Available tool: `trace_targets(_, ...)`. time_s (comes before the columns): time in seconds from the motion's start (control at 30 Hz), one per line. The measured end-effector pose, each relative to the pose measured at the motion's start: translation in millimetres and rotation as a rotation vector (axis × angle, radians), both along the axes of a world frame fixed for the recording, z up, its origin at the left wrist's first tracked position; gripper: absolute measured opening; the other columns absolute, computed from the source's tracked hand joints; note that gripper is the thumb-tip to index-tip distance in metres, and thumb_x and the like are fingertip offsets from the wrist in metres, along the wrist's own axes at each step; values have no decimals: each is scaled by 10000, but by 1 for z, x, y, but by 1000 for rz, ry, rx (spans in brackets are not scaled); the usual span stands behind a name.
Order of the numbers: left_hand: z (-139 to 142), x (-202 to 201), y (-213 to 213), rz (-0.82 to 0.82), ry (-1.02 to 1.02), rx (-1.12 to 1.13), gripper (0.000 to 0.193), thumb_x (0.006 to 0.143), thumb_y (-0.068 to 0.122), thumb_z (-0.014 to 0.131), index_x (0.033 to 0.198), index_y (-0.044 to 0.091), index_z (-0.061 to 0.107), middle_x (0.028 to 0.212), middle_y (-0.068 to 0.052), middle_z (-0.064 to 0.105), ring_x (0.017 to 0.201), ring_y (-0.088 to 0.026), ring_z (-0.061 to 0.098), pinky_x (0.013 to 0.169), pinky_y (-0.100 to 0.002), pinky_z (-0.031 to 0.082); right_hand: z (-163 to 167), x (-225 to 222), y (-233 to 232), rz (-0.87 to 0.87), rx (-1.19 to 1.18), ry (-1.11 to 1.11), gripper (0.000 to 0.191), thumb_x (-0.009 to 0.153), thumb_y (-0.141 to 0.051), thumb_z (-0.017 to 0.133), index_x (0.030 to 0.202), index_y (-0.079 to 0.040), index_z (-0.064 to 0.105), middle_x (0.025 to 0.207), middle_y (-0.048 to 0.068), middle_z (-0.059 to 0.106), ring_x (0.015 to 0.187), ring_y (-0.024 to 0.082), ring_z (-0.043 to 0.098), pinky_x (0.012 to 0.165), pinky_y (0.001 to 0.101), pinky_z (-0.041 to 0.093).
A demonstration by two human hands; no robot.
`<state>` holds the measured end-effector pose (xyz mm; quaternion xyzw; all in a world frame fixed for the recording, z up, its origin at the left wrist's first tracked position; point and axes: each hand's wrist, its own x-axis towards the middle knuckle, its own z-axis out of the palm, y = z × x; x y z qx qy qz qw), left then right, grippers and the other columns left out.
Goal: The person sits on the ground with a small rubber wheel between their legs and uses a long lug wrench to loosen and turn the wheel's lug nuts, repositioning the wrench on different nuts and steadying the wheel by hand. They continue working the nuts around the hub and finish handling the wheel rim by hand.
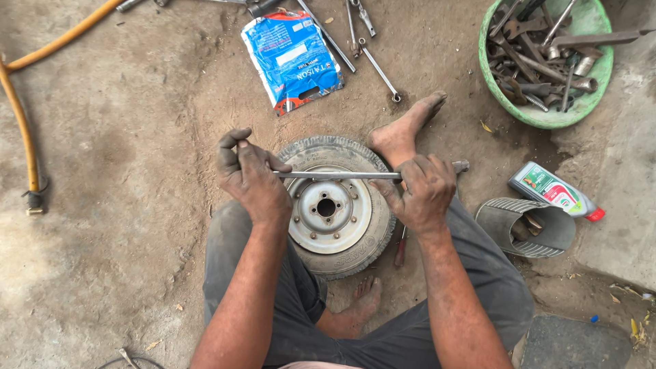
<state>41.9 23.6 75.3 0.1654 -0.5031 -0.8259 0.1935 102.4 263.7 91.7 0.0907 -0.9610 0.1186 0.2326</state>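
Two bare hands hold one long grey metal bar [342, 175] level across a small dusty wheel with a black rubber tyre and grey steel rim [336, 205]. The left hand [249, 179] is closed in a full grip around the bar's end at 9 o'clock of the wheel, fingers curled over the top. The right hand [422, 191] is closed tight around the bar at 3 o'clock, and the bar's blunt tip juts out just past the knuckles. The bar's long axis runs straight from 9 to 3 o'clock, crossing the upper part of the rim, above the hub hole.

The wheel lies flat on the dirt floor [137, 171] between the person's knees — a bare foot [403, 130] rests against the tyre at 1 o'clock.

At 11 o'clock of the wheel lies a flat blue plastic pouch with a white label patch [292, 58], tilted, near a few loose spanners [369, 48]. At 3 o'clock, beyond the right hand, a grey plastic bottle with a green and red label and red cap [555, 191] lies on its side, cap pointing towards 4 o'clock. At 2 o'clock sits a round green plastic basin of rusty tools [547, 58].
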Motion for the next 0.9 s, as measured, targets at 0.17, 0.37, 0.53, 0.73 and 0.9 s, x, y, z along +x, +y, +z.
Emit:
trace_targets(0.17,-3,-29,-1,-159,-30,-97,180,1124,71,446,1193,1,596,670,12,444,490,-81,483,435,-252,466,-13,10,-13,-127,1,43,580,920,-621,686,711,-96,554,704,59,530,710,285,525,698,465,390)
trace_targets(0.37,-8,-58,-4,-361,-120,-42,196,1090,68,466,1119,-3,646,621,10,526,430,-93,524,378,-248,429,-11,37,-37,-288,28,0,537,942,-563,747,748,-89,586,744,79,581,752,306,555,722,476,395)
trace_targets(0.53,-11,-27,-19,-356,-62,-65,181,1076,93,494,1146,16,642,626,16,514,468,-115,626,369,-243,414,14,48,-45,-255,153,-6,492,902,-535,806,793,-91,626,770,88,628,825,294,612,801,497,430)
trace_targets(0.73,-32,52,-54,-517,121,-97,364,1128,341,426,1310,56,560,779,11,569,581,-89,613,476,-234,483,25,45,-109,-24,69,-176,262,873,-255,823,972,-49,695,877,116,734,814,290,705,782,487,508)
trace_targets(0.9,-69,88,-104,-668,58,-240,539,1117,498,390,1250,35,633,812,-30,647,618,-85,634,515,-208,478,36,44,-93,-37,-10,-368,211,872,-222,827,954,-67,710,816,132,734,728,292,719,697,461,528)
